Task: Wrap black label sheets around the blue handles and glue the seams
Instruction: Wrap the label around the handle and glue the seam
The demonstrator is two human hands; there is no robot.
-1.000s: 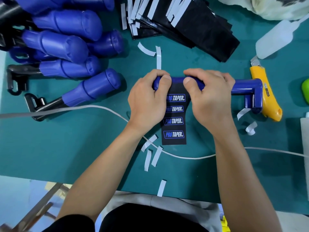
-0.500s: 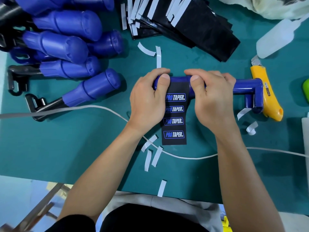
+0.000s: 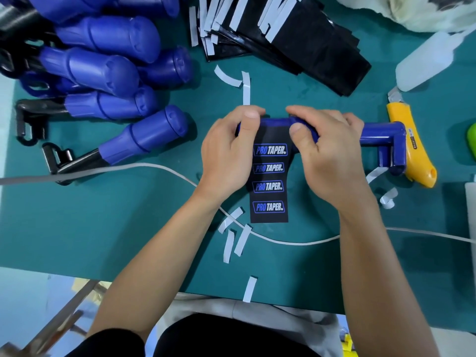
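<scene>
A blue handle (image 3: 376, 134) lies crosswise on the green mat, its right end bent down into an elbow. My left hand (image 3: 229, 155) grips its left end, thumb pressed on the top edge of a black label sheet (image 3: 269, 186). The sheet carries several "PRO TAPER" prints and hangs down flat on the mat toward me. My right hand (image 3: 327, 155) grips the handle just right of the sheet, thumb on the sheet's upper right corner. A stack of black label sheets (image 3: 309, 42) with white backing strips lies at the top middle.
A pile of blue-handled tools (image 3: 108, 73) fills the upper left. A yellow utility knife (image 3: 412, 150) and a translucent glue bottle (image 3: 432, 60) lie at the right. A white cable (image 3: 128, 168) crosses the mat under my wrists. Peeled white strips (image 3: 231, 243) are scattered around.
My right thumb has shifted slightly along the sheet's top edge, and both hands have rolled a little on the handle. The sheet still hangs down on the mat.
</scene>
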